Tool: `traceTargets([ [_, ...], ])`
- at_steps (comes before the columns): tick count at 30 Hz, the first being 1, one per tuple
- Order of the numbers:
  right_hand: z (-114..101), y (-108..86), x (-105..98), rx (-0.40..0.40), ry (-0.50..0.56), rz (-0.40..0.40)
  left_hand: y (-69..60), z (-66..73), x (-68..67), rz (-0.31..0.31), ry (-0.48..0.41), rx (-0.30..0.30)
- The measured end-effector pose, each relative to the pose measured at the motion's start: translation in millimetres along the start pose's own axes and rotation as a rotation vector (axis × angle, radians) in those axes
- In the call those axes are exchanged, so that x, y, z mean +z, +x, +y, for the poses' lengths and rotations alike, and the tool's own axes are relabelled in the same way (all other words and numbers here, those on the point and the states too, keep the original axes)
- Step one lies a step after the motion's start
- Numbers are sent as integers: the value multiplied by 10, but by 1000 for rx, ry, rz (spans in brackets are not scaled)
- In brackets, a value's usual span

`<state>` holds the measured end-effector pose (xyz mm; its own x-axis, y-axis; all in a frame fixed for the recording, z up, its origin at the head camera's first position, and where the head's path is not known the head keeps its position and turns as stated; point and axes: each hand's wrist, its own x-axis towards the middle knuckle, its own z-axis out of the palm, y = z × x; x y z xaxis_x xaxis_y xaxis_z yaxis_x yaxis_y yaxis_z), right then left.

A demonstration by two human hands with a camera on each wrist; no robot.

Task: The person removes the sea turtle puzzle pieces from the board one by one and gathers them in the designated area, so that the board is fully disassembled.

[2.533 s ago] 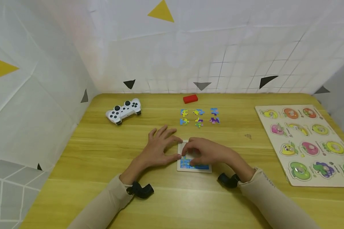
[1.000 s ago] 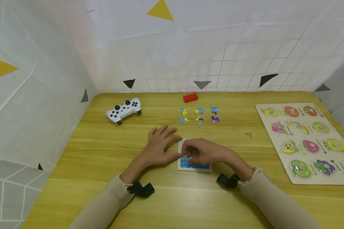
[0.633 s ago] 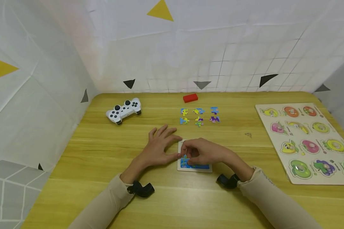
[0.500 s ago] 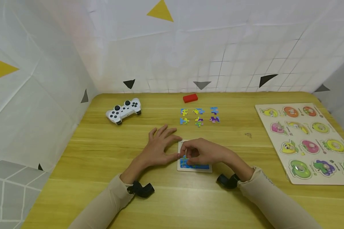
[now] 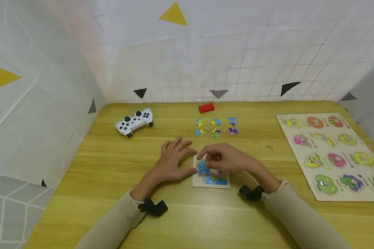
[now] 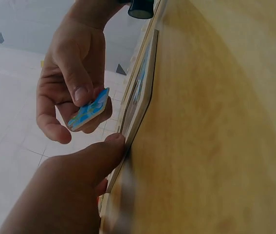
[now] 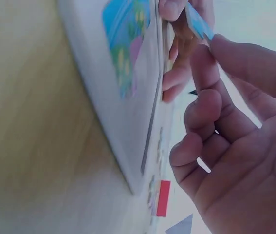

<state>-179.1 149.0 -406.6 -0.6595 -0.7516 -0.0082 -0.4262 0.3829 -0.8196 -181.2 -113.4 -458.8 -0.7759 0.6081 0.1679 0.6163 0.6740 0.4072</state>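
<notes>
My right hand (image 5: pixel 232 159) pinches a blue jigsaw piece (image 5: pixel 203 168) between thumb and finger, held above a small white puzzle tray (image 5: pixel 194 181). In the left wrist view the jigsaw piece (image 6: pixel 90 112) is tilted and apart from the tray. Joined blue and green pieces (image 5: pixel 217 179) lie along the tray's near side, toward the right. My left hand (image 5: pixel 171 163) rests on the table with fingers spread, its thumb and index fingertips touching the tray's left edge. In the right wrist view the jigsaw piece (image 7: pixel 199 25) is partly seen past the right hand's fingertips.
Several loose jigsaw pieces (image 5: pixel 216 122) lie in two rows behind the tray, with a red block (image 5: pixel 206 108) beyond them. A white game controller (image 5: pixel 134 122) is at the back left. A wooden fruit puzzle board (image 5: pixel 302 160) lies on the right.
My right hand has risen from the tray, lifting the blue jigsaw piece from the near left corner, where bare tray now shows. The left hand has stayed in place.
</notes>
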Motion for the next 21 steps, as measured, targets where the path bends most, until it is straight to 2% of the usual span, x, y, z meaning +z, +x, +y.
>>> traceTargets([
  [4, 65, 1, -33, -21, 0, 26, -2, 1, 11, -3, 2, -1],
  [11, 155, 11, -66, 38, -14, 75, 5, 7, 14, -18, 10, -13],
  [21, 193, 29, -142, 48, -34, 147, 16, 1, 18, -17, 0, -14],
])
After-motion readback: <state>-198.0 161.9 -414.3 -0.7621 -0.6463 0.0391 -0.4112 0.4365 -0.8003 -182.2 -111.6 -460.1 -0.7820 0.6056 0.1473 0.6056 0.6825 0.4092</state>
